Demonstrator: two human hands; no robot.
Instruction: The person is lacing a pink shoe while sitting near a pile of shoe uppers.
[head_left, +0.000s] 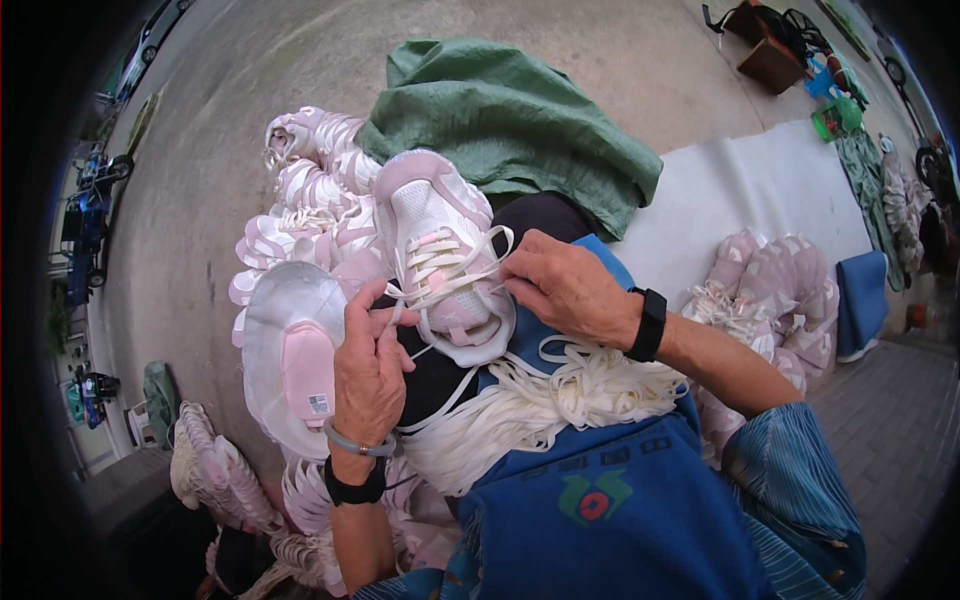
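A pink and white sneaker upper (452,215) rests on my lap, its toe pointing away and its pull tab toward me. A cream shoelace (440,270) is threaded across its front, with loops standing up at the top. My left hand (368,365) is at the upper's left side, thumb and fingers closed on a strand of lace. My right hand (565,285) pinches the lace at the right side. A thick bundle of loose cream laces (560,395) lies over my blue apron (610,510). Beside my left hand, another upper (265,350) shows its pale inside and pink panel.
Rows of nested sneaker uppers (310,190) lie ahead on the left, with more stacks (215,465) lower left and a pile (765,300) at right. A crumpled green sheet (500,120) is beyond my lap. A white sheet (770,190) and folded blue cloth (862,300) are at right.
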